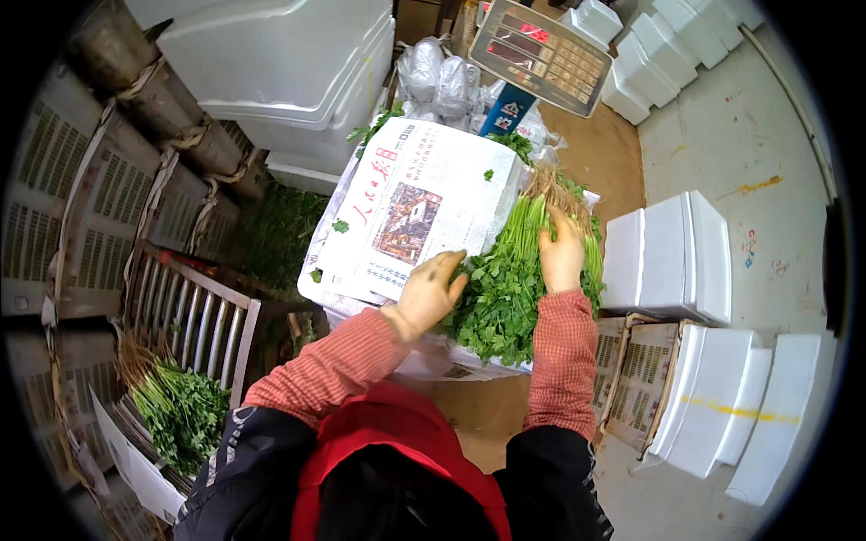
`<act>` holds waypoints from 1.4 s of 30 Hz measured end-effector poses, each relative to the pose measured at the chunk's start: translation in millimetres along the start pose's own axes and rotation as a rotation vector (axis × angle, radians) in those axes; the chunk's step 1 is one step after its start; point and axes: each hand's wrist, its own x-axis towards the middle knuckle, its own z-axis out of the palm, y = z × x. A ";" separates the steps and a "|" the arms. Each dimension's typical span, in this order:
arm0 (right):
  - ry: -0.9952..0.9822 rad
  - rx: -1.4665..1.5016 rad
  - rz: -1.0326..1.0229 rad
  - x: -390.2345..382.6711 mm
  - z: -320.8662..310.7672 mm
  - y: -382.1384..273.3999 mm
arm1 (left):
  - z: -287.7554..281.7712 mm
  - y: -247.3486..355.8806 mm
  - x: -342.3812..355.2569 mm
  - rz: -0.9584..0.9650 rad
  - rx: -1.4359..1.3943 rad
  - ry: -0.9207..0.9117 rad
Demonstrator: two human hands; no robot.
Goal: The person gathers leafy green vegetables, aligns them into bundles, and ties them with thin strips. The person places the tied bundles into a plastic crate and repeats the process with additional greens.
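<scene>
A heap of leafy greens [505, 293], celery-like, with long pale-green stems and brown roots, lies on the right part of a table covered in white sheeting. The leaves point toward me and the roots away. My right hand [563, 254] rests on the stems at the heap's right side, fingers stretched out and thumb apart. At the left edge of the leaves is my left hand [429, 293], its fingers extended and thumb spread, over the near edge of a newspaper [460, 194]. The newspaper lies flat beside the greens, with a few loose leaves on it.
Beyond the newspaper stands a scale display [539, 56] on a blue post, near silvery wrapped bundles [442, 81]. White foam boxes [663, 257] stand at the right, and larger white boxes [271, 63] at the far left. More greens [180, 419] lie by a slatted wooden chair [194, 311].
</scene>
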 end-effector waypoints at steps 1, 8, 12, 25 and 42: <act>-0.060 -0.002 -0.012 6.4 1.4 -4.0 | -9.4 -4.9 -11.9 0.004 -0.007 0.010; -0.192 -0.348 -0.135 36.3 34.6 26.1 | -20.8 1.4 -29.3 0.101 0.005 -0.019; -0.236 -0.178 0.010 43.9 33.4 23.3 | 13.8 22.5 16.2 0.363 0.170 -0.169; 0.325 0.533 0.086 140.8 -3.8 31.5 | 36.0 -2.3 18.1 0.409 0.132 -0.254; -1.078 0.646 -0.725 -81.2 244.7 -389.9 | -250.1 -62.6 -388.3 -0.851 0.431 1.097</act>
